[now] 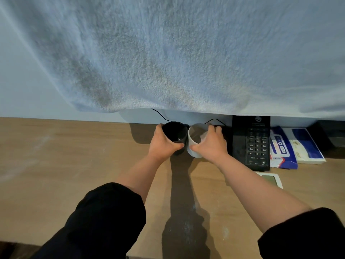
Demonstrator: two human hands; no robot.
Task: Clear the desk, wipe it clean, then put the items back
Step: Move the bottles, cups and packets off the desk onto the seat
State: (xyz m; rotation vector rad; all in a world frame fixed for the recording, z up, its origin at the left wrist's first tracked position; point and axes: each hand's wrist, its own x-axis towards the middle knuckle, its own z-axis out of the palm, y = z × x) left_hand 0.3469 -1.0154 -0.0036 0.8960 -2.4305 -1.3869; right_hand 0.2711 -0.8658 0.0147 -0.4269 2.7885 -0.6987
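Black cup [175, 133] sits wrapped in my left hand [164, 146], white cup [194, 154] in my right hand [211, 146]; both seem rigid, breakable, probably light, best held round the walls.

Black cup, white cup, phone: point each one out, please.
black cup [175, 132]: head view, inner wall.
white cup [195, 154]: head view, lower outer wall.
phone [257, 146]: head view, keypad.
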